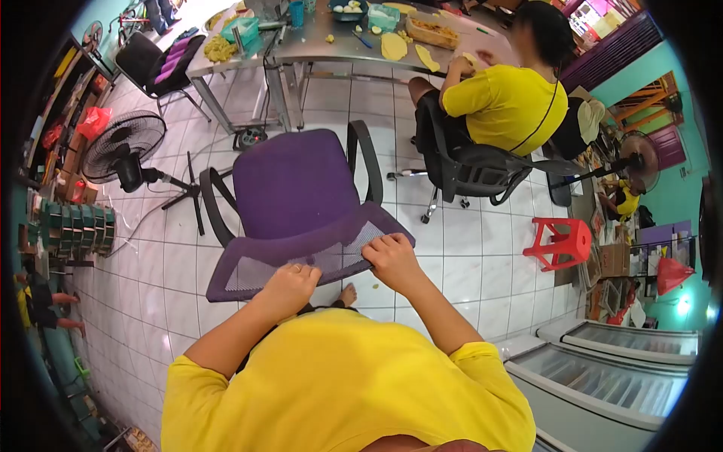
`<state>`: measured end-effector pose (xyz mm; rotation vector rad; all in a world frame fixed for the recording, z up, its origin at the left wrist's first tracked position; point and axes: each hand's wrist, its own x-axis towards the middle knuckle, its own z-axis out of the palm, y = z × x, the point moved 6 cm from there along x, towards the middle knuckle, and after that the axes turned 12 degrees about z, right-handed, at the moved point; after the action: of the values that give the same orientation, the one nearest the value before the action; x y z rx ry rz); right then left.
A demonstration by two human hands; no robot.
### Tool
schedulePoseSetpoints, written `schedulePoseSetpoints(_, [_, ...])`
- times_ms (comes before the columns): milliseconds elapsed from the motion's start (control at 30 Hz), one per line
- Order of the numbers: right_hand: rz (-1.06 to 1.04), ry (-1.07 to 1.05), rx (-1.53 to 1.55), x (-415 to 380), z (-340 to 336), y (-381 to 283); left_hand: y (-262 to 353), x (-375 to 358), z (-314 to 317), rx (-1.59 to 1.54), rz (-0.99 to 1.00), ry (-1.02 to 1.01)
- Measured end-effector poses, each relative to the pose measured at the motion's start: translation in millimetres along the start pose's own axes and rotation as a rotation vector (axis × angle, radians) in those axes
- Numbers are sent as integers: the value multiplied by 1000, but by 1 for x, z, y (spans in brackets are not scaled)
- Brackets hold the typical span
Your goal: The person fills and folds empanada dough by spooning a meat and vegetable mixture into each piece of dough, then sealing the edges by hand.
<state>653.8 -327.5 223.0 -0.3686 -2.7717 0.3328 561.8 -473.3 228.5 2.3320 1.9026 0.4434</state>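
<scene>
In front of me stands a purple office chair point(297, 184) with black armrests, its mesh backrest toward my body. My left hand point(292, 286) is closed over the top edge of the backrest, left of its middle. Farther right on the same edge, my right hand point(392, 258) grips the frame with its fingers curled over the mesh. The seat faces away from me, toward the metal table point(331, 49). Part of the chair's base is hidden under the seat.
A co-worker in yellow point(508, 109) sits on a black chair point(482, 173) at the table, beside dough sheets point(393, 47) and a filled tray point(433, 32). A standing fan point(124, 147) is at left. A red stool point(559, 242) and glass-topped freezers point(602, 377) are at right.
</scene>
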Motion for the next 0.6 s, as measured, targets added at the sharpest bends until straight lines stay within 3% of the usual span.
schedulePoseSetpoints(467, [276,-9,-119,75,0,70,-85,80,-2,-58,206,97])
schedulePoseSetpoints(533, [345,-18,-128,82,9,81,-106,71,-17,-103,223,183])
schedulePoseSetpoints(600, [479,-45,-215,91,9,79,-151,42,-35,-133,222,96])
